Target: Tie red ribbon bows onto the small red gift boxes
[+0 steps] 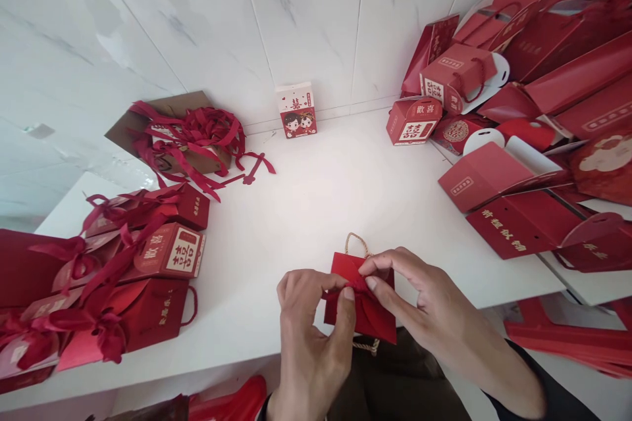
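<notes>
A small red gift box (378, 329) with beige rope handles sits at the table's front edge, one handle standing up behind it and one at its near side. A red ribbon (359, 285) is gathered in a knot or bow on its top; the fingers partly hide its shape. From the left, my left hand (313, 335) pinches the ribbon between thumb and forefinger. My right hand (429, 296) comes from the other side, its thumb and forefinger closed on the ribbon close to the knot.
Several finished-looking red boxes with bows (153, 306) line the left side. Behind them stands a brown carton (118, 135) full of loose red ribbons (212, 131). A white-and-red box (299, 112) stands by the tiled wall. Many red boxes (523, 223) are piled at right.
</notes>
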`<action>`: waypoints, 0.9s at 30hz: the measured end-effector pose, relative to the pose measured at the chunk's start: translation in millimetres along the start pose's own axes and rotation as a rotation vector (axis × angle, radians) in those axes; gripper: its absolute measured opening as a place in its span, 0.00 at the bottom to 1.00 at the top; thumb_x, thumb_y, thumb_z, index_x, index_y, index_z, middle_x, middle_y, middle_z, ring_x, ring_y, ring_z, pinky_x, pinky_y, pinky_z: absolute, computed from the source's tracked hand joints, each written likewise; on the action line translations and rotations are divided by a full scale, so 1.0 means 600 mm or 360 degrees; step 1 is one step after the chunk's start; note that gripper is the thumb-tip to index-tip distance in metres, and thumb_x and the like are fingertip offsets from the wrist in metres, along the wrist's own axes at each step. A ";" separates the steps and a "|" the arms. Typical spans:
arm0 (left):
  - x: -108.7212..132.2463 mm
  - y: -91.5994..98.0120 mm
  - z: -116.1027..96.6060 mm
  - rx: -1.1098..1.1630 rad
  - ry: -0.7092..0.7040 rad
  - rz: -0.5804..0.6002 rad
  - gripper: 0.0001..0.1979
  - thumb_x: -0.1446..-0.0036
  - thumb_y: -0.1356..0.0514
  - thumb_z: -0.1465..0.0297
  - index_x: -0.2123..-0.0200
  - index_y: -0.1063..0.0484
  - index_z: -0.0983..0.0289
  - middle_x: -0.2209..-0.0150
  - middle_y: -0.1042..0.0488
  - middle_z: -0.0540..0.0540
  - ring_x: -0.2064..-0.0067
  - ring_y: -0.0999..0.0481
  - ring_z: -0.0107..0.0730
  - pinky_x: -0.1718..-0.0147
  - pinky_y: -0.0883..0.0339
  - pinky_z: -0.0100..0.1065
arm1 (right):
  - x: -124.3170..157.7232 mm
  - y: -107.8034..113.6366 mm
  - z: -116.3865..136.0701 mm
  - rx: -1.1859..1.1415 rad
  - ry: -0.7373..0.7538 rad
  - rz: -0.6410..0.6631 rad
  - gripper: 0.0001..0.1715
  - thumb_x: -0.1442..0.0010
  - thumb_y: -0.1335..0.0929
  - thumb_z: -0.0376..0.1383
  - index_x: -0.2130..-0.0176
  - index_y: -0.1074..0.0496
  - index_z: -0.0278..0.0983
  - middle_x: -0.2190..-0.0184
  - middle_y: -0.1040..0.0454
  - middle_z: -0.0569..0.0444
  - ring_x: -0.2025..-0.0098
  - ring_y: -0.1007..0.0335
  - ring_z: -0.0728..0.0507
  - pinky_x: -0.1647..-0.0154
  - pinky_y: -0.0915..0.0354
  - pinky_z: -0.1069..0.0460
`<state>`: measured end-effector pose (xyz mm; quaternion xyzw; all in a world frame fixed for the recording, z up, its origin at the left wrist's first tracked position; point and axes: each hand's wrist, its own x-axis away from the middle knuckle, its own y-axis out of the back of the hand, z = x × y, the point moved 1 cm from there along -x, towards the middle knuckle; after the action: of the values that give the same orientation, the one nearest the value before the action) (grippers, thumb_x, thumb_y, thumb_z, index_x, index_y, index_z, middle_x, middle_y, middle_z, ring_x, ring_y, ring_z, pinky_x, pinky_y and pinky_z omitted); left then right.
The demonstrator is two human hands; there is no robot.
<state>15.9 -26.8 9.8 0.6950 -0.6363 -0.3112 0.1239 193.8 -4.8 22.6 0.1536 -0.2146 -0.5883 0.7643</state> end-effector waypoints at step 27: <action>0.034 0.009 0.025 0.0122 0.0372 -0.0070 0.09 0.29 0.47 0.64 0.60 0.29 0.58 0.59 0.26 0.54 0.59 0.27 0.36 0.62 0.31 0.36 | 0.013 0.024 -0.025 0.0106 -0.0142 -0.0322 0.13 0.31 0.35 0.49 0.56 0.24 0.48 0.60 0.24 0.53 0.64 0.27 0.42 0.79 0.39 0.52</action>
<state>2.6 -44.0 -4.3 0.7446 -0.6135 -0.2061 0.1635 215.3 -8.6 17.7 0.1734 -0.2512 -0.6613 0.6852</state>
